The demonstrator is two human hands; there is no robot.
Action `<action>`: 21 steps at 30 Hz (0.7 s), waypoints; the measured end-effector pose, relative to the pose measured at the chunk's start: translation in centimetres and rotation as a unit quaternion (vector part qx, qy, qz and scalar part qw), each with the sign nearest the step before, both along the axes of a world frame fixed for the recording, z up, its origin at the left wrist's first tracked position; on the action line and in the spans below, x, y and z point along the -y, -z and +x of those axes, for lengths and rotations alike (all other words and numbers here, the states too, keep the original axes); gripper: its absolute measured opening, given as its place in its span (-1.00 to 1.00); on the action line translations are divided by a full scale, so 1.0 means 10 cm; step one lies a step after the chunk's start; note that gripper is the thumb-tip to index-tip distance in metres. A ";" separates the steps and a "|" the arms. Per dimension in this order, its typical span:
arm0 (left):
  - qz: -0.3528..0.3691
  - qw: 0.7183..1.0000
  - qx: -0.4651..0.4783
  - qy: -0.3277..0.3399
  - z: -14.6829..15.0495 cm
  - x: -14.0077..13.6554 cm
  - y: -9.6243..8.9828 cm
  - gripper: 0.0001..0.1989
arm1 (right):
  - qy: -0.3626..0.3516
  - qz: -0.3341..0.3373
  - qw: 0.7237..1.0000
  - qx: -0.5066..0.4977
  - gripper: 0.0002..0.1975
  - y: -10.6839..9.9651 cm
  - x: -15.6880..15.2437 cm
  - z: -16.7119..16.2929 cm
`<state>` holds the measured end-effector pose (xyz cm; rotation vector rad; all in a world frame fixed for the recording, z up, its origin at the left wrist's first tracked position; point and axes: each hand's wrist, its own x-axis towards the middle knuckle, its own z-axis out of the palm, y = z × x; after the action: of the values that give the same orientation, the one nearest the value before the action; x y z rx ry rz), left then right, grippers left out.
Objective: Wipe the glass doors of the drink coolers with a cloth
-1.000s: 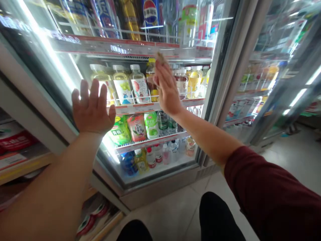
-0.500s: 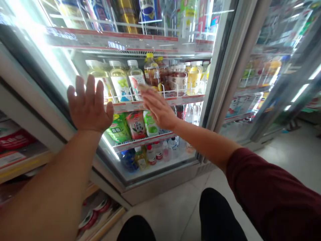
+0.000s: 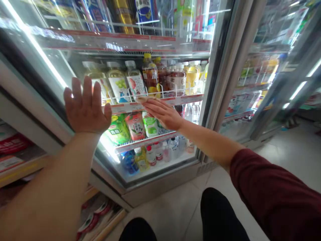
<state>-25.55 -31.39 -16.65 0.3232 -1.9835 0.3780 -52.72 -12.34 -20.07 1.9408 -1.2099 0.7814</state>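
My left hand (image 3: 86, 108) lies flat with fingers spread against the left side of the glass cooler door (image 3: 160, 174), holding nothing. Lower and toward the middle of the pane is my right hand (image 3: 164, 113), its fingers stretched and close together. Under its fingertips a thin beige edge shows, which looks like a cloth (image 3: 142, 99); most of it is hidden by the hand. Behind the glass near the right hand stand a bottle with a pink flower label (image 3: 135, 82) and a green drink pouch (image 3: 150, 125).
More bottles (image 3: 193, 75) fill the cooler shelves. At left, an open shelf (image 3: 22, 170) holds red packages. A metal door frame (image 3: 225, 67) and another glass cooler (image 3: 253, 80) stand at right. Below are my knees and the tiled floor (image 3: 173, 214).
My right hand has slid slightly down and right over the glass with the beige cloth. The left hand stays flat on the pane, while the view has shifted a little.
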 end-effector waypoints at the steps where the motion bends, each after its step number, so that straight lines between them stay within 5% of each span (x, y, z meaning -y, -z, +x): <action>1: 0.011 1.000 -0.001 0.001 0.00 -0.02 -0.01 -0.15 | -0.005 -0.002 1.000 0.003 -0.44 -0.03 -0.01 -0.05; 6: 0.050 0.998 -0.005 0.022 -0.01 -0.07 -0.03 -0.09 | 0.021 -0.100 0.988 0.113 -0.41 -0.37 0.03 -0.29; 13: -0.020 0.999 0.006 0.031 0.00 0.19 0.03 -0.14 | -0.006 0.011 0.999 -0.039 -0.47 0.01 -0.05 -0.08; 18: -0.028 0.999 0.002 0.032 0.01 0.19 0.04 -0.14 | 0.028 -0.105 0.990 0.091 -0.45 -0.27 -0.14 -0.36; 21: 0.001 0.999 -0.002 0.033 0.00 0.14 0.02 -0.12 | 0.033 -0.107 0.987 0.112 -0.44 -0.19 -0.16 -0.34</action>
<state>-25.58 -32.78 -16.86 0.2595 -1.9862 0.3336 -56.09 -10.77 -18.16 1.6655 -1.2570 1.0709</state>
